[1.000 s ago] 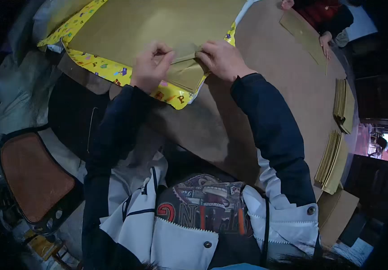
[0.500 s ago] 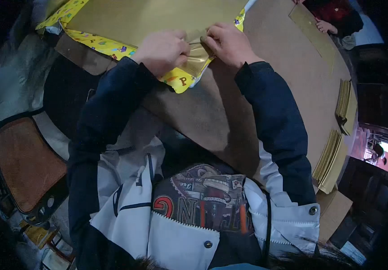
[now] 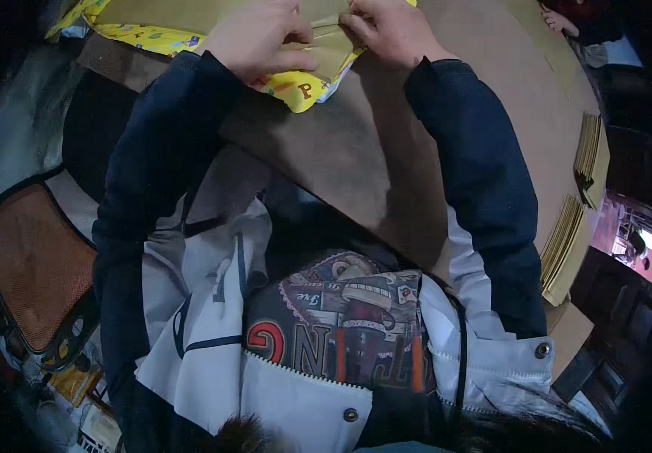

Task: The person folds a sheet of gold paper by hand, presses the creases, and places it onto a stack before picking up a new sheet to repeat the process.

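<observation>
"Yellow printed wrapping (image 3: 299, 92) edges the brown panel (image 3: 167, 10), at the top of the view, on the brown table (image 3: 477, 98). And the hands?"

"The left hand (image 3: 258, 36) is half open over the corner, thumb spread from bent fingers; I can't tell whether it grips anything. The right hand (image 3: 396, 30) is nearly closed, thumb and forefinger pinching the brown panel's fold."

"Anything farther off?"

"Two folded brown stacks (image 3: 568, 245) near the table's right side, and another person's hand (image 3: 560, 23) beyond them."
</observation>
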Demonstrator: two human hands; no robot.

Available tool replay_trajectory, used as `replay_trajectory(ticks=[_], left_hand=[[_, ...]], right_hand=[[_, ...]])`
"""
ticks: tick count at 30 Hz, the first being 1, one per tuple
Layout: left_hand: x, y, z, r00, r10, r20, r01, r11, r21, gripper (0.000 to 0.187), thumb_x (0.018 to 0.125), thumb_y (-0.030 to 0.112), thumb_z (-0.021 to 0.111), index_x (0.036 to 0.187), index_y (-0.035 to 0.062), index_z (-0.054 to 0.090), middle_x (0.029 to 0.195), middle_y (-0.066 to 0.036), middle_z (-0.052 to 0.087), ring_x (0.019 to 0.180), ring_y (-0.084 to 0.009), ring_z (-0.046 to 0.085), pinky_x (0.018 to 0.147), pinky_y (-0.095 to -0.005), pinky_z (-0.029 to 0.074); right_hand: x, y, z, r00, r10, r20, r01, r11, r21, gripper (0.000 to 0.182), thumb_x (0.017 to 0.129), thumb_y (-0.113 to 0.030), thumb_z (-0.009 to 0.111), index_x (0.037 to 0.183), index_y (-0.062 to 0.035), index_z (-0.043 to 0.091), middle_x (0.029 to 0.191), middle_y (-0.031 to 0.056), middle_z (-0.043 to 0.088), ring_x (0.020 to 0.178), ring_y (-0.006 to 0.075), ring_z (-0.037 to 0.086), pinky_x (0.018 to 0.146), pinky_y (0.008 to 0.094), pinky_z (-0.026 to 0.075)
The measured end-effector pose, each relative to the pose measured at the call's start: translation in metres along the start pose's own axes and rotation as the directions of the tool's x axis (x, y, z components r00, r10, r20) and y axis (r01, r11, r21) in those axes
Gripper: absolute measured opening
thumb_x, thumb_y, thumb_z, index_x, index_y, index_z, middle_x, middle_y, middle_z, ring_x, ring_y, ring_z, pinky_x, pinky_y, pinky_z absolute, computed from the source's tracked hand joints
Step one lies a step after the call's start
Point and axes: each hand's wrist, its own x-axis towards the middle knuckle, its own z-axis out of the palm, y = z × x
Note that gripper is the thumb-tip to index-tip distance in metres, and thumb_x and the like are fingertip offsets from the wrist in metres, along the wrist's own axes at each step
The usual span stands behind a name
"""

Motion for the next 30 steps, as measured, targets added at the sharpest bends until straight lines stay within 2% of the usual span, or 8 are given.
replay_trajectory(ticks=[19, 20, 22, 24, 25, 26, 29, 30], left_hand=[[0.009, 0.022, 0.006, 0.995, -0.076, -0.067, 0.085, 0.986, 0.145, 0.022, 0.078, 0.025, 0.063, 0.089, 0.0066, 0.065, 0.095, -0.012, 0.055, 0.092, -0.0292, 0.057, 0.078, -0.0413, 0.048], [0.011, 0.020, 0.006, 0.995, -0.079, -0.056, 0.087, 0.986, 0.145, 0.021, 0.080, 0.025, 0.062, 0.090, 0.0071, 0.066, 0.095, -0.011, 0.057, 0.093, -0.0279, 0.058, 0.080, -0.0401, 0.049], [0.012, 0.015, 0.005, 0.995, -0.098, -0.017, 0.099, 0.985, 0.141, 0.021, 0.086, 0.024, 0.057, 0.094, 0.0086, 0.069, 0.094, -0.010, 0.063, 0.096, -0.0240, 0.060, 0.084, -0.0365, 0.049], [0.009, 0.007, 0.001, 0.994, -0.049, -0.099, 0.057, 0.996, 0.075, 0.020, 0.086, 0.024, 0.057, 0.087, 0.0071, 0.068, 0.088, -0.011, 0.062, 0.088, -0.0252, 0.061, 0.077, -0.0357, 0.050], [0.008, 0.003, -0.002, 0.993, -0.116, -0.016, 0.114, 0.988, -0.108, 0.017, 0.084, 0.021, 0.057, 0.086, 0.0058, 0.065, 0.091, -0.012, 0.060, 0.088, -0.0272, 0.059, 0.075, -0.0372, 0.048], [0.008, 0.000, -0.005, 0.983, -0.165, 0.081, 0.181, 0.941, -0.284, 0.015, 0.083, 0.018, 0.057, 0.086, 0.0045, 0.061, 0.094, -0.014, 0.057, 0.087, -0.0293, 0.057, 0.074, -0.0388, 0.046], [0.008, -0.009, -0.009, 0.984, -0.153, 0.092, 0.177, 0.884, -0.432, 0.015, 0.083, 0.020, 0.059, 0.084, 0.0051, 0.063, 0.083, -0.012, 0.059, 0.077, -0.0271, 0.058, 0.069, -0.0357, 0.047], [0.008, -0.012, -0.008, 0.984, -0.149, 0.100, 0.179, 0.846, -0.502, 0.016, 0.083, 0.021, 0.059, 0.083, 0.0053, 0.063, 0.078, -0.012, 0.060, 0.072, -0.0260, 0.058, 0.066, -0.0341, 0.048]], right_hand=[[0.003, 0.003, 0.003, 1.000, -0.003, 0.024, 0.000, 0.992, 0.128, 0.022, 0.087, -0.027, 0.060, 0.091, -0.0061, 0.065, 0.091, 0.0124, 0.062, 0.087, 0.0315, 0.061, 0.074, 0.0410, 0.050], [0.003, -0.002, -0.001, 0.997, -0.069, -0.024, 0.071, 0.993, 0.092, 0.022, 0.087, -0.027, 0.060, 0.090, -0.0058, 0.065, 0.092, 0.0121, 0.062, 0.084, 0.0308, 0.062, 0.073, 0.0406, 0.050], [0.006, -0.011, -0.016, 0.967, 0.092, 0.238, -0.100, 0.995, 0.024, 0.022, 0.090, -0.022, 0.059, 0.098, -0.0024, 0.062, 0.112, 0.0099, 0.062, 0.100, 0.0276, 0.060, 0.086, 0.0343, 0.049], [0.004, -0.003, -0.010, 0.988, 0.018, 0.151, -0.038, 0.991, 0.130, 0.021, 0.088, -0.020, 0.060, 0.099, -0.0022, 0.063, 0.111, 0.0104, 0.063, 0.096, 0.0274, 0.061, 0.084, 0.0342, 0.049], [0.004, 0.001, -0.009, 0.987, 0.018, 0.158, -0.041, 0.989, 0.144, 0.021, 0.088, -0.019, 0.060, 0.100, -0.0025, 0.063, 0.111, 0.0106, 0.063, 0.096, 0.0269, 0.061, 0.084, 0.0338, 0.049], [0.004, -0.003, -0.014, 0.977, 0.059, 0.207, -0.112, 0.961, 0.254, 0.024, 0.087, -0.017, 0.059, 0.105, -0.0016, 0.062, 0.109, 0.0102, 0.063, 0.096, 0.0231, 0.061, 0.084, 0.0328, 0.048], [0.004, -0.001, -0.020, 0.918, 0.182, 0.352, -0.328, 0.847, 0.418, 0.029, 0.085, -0.017, 0.058, 0.109, -0.0003, 0.061, 0.107, 0.0096, 0.064, 0.098, 0.0196, 0.060, 0.086, 0.0319, 0.048], [0.003, 0.001, -0.022, 0.925, 0.154, 0.348, -0.312, 0.829, 0.463, 0.032, 0.083, -0.017, 0.057, 0.110, 0.0008, 0.060, 0.106, 0.0081, 0.064, 0.097, 0.0179, 0.059, 0.087, 0.0315, 0.047]])
